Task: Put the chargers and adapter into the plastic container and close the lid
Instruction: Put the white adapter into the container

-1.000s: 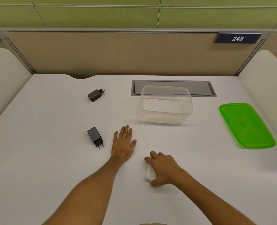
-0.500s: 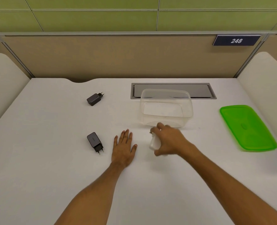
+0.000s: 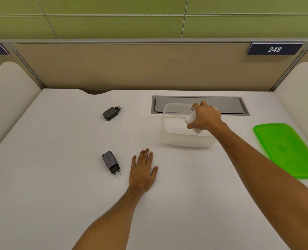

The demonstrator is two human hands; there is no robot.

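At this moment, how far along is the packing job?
Nothing is packed yet: the clear plastic container looks empty. In hand: the right hand holds the white adapter over its opening. Left: two black chargers lie on the desk beside the flat left hand, and the green lid is off.
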